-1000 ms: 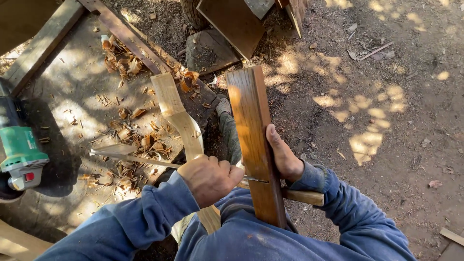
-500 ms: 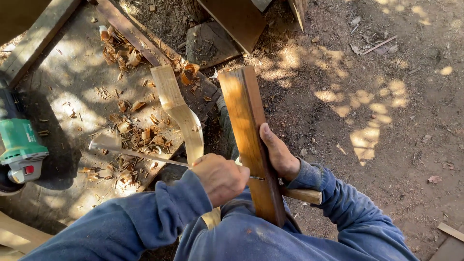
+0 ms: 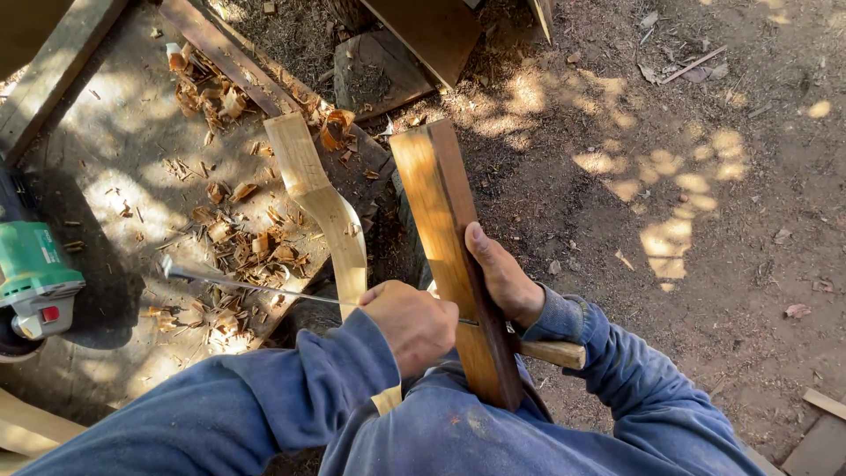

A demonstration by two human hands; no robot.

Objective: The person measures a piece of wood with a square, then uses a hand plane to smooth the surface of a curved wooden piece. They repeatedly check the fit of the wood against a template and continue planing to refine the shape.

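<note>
— Left hand (image 3: 412,324)?
— Curled into a tight fist, knuckles up, blue sleeve (image 3: 291,397) bunched at the wrist. Wrapped around something at the near end of the thin grey metal blade (image 3: 256,285); exactly what sits inside the fist, impossible to tell. Pressed close against the left edge of the long reddish-brown wooden plank (image 3: 454,256).
— And the blade?
— Running left and slightly far from the fist, low over the grey slab (image 3: 115,159) littered with curled wood shavings (image 3: 233,251), crossing in front of the pale curved wooden piece (image 3: 326,211).
— Right hand (image 3: 502,278)?
— Laid along the right edge of the plank, thumb stretched far up the dark side, remaining fingers hidden behind the wood. Gripping the plank, apparently, wrist bent inward.
— Position of the plank?
— Centre of the scene, tilted upright, near end resting against the lap, far end leaning up and slightly left. Light round wooden handle (image 3: 553,353) sticking out to the right just near of the right wrist.
— Anything else around?
— Green power tool (image 3: 33,278) at the left edge of the slab. Bare dirt ground (image 3: 705,176) in dappled sun on the right.
</note>
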